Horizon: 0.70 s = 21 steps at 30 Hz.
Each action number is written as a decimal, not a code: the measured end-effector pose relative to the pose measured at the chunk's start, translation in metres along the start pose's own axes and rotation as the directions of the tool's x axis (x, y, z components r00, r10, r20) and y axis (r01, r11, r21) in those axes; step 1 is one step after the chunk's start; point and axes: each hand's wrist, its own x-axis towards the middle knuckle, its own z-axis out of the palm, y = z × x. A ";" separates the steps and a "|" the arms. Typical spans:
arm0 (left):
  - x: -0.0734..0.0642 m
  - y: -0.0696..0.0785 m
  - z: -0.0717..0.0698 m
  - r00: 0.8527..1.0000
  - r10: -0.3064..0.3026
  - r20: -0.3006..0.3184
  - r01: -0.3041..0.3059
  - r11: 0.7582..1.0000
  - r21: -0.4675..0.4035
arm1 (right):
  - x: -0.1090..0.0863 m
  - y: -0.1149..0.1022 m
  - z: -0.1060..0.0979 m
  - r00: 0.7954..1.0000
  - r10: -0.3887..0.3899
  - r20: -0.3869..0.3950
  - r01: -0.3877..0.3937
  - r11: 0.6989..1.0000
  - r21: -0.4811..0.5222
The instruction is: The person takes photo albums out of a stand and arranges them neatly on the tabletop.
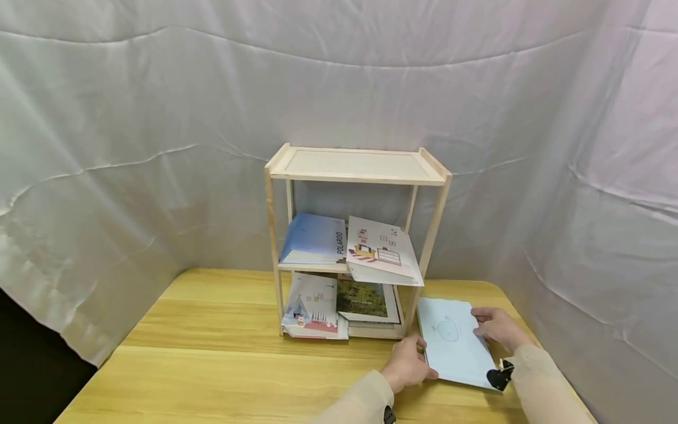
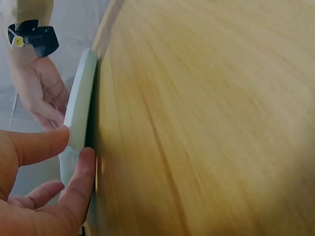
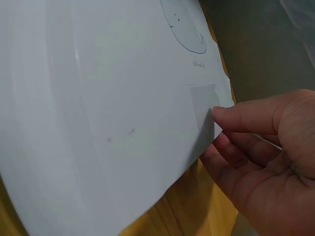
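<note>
A pale blue book (image 1: 455, 353) with a line drawing of a whale on its cover lies on the table, right of the wooden shelf. My left hand (image 1: 408, 362) grips its left edge near the front corner; the left wrist view shows the thumb on one side of the book's edge (image 2: 81, 98) and a finger on the other. At the far right corner, my right hand (image 1: 500, 330) pinches the cover (image 3: 142, 98) between thumb and fingers. In the right wrist view that cover carries the handwritten word "Whale", and the fingertips beneath it are partly hidden.
A two-tier wooden shelf (image 1: 360, 165) stands at the back. Its middle tier bears a blue book (image 1: 315, 238) and a white illustrated book (image 1: 384, 250) that overhangs the front. Below lie a camping-picture book (image 1: 312, 306) and a tree-photo book (image 1: 362, 297). Grey curtains (image 1: 212, 118) surround the table.
</note>
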 end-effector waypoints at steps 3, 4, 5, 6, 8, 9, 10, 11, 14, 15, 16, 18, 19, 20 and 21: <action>0.001 -0.002 0.000 1.000 -0.006 0.003 0.006 1.000 -0.003 | -0.004 -0.001 0.001 1.000 -0.002 0.002 0.002 1.000 -0.027; 0.001 -0.002 0.000 1.000 -0.007 0.000 0.007 1.000 -0.003 | -0.005 -0.001 0.002 1.000 0.006 -0.001 -0.006 1.000 -0.031; 0.000 -0.003 0.000 1.000 -0.011 -0.005 0.011 1.000 -0.005 | -0.006 -0.001 0.002 1.000 0.010 -0.001 -0.010 0.999 -0.031; 0.000 -0.003 0.000 1.000 -0.012 -0.008 0.012 1.000 -0.009 | -0.007 -0.001 0.003 1.000 0.016 -0.003 -0.016 0.999 -0.033; 0.000 -0.004 0.001 1.000 -0.015 -0.014 0.015 1.000 -0.021 | -0.008 -0.001 0.004 0.999 0.042 -0.009 -0.042 0.999 -0.025; 0.000 -0.004 0.001 1.000 -0.018 -0.017 0.017 0.999 -0.029 | -0.009 -0.001 0.005 0.999 0.049 -0.013 -0.049 0.998 -0.027; 0.000 -0.004 0.001 1.000 -0.022 -0.020 0.021 0.999 -0.039 | -0.009 -0.001 0.005 0.999 0.052 -0.016 -0.053 0.998 -0.028; 0.000 -0.005 0.001 1.000 -0.023 -0.021 0.022 0.999 -0.045 | -0.008 0.000 0.006 0.998 0.055 -0.018 -0.055 0.998 -0.029; 0.001 -0.005 0.003 0.999 -0.030 -0.023 0.028 0.997 -0.067 | -0.007 0.002 0.007 0.997 0.065 -0.032 -0.067 0.997 -0.042; 0.002 -0.006 0.003 0.999 -0.032 -0.024 0.030 0.997 -0.070 | -0.007 0.003 0.007 0.997 0.069 -0.035 -0.071 0.996 -0.047; 0.002 -0.006 0.004 0.999 -0.033 -0.021 0.031 0.997 -0.069 | -0.007 0.004 0.007 0.997 0.071 -0.037 -0.073 0.996 -0.052; 0.004 -0.006 0.004 0.999 -0.027 -0.020 0.026 0.998 -0.053 | -0.007 0.004 0.007 0.997 0.067 -0.041 -0.069 0.996 -0.058; 0.005 -0.006 0.004 1.000 -0.023 -0.016 0.022 0.999 -0.037 | -0.006 0.003 0.007 0.997 0.064 -0.043 -0.067 0.996 -0.059; 0.006 -0.006 0.004 1.000 -0.020 -0.013 0.020 1.000 -0.021 | -0.007 0.002 0.006 0.997 0.058 -0.042 -0.061 0.996 -0.062; 0.007 -0.006 0.003 1.000 -0.014 -0.009 0.014 1.000 -0.002 | -0.007 0.000 0.005 0.998 0.054 -0.045 -0.057 0.996 -0.066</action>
